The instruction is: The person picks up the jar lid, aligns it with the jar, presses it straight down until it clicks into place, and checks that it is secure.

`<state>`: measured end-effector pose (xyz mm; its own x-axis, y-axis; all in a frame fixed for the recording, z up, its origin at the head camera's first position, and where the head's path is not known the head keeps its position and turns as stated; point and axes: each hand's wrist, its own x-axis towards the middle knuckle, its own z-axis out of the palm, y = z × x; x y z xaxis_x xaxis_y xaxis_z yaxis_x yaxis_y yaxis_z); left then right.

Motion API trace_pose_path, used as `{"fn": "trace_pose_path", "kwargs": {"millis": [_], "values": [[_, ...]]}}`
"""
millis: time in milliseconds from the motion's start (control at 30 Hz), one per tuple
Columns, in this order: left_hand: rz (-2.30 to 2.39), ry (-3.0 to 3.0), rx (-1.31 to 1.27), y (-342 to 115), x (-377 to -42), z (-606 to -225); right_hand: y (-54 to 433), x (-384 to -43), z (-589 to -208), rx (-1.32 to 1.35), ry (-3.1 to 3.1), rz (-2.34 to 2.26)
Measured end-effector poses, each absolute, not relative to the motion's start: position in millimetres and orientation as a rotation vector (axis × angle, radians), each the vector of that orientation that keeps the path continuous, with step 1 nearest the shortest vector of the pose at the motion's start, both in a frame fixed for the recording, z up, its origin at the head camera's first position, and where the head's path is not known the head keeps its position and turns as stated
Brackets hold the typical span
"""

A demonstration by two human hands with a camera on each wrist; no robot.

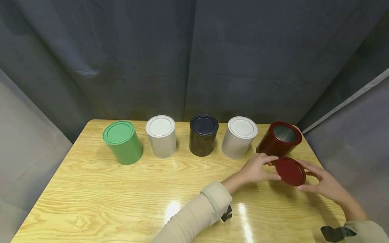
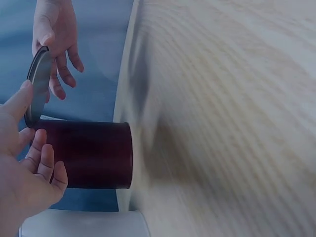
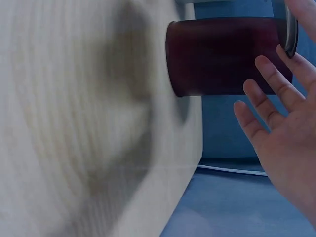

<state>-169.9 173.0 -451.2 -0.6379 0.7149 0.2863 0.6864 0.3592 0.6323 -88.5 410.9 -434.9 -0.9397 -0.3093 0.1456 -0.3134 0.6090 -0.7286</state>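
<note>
A round dark red lid (image 1: 290,171) is held in the air between both hands, just in front of an open dark red can (image 1: 269,145). My left hand (image 1: 256,167) pinches the lid's left edge between thumb and fingers. On the opposite edge, my right hand (image 1: 323,182) grips it with thumb and fingertips. In the left wrist view the lid (image 2: 39,84) stands on edge, its metallic underside showing. The can (image 2: 89,155) stands upright behind it, and its shiny inside shows from the head.
Left of the red can stand a white-lidded can (image 1: 238,138), a black can (image 1: 203,136), another white-lidded can (image 1: 161,137) and a green can (image 1: 124,143), all with lids on. They line the back of the wooden table (image 1: 121,195), before a dark curtain (image 1: 136,60).
</note>
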Motion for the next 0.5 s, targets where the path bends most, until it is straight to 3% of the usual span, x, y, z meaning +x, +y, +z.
{"fn": "trace_pose_path", "kwargs": {"millis": [500], "values": [[1.219, 2.603, 1.374, 175, -182, -427, 415, -104, -415, 0.551, -2.76, 1.222]]}}
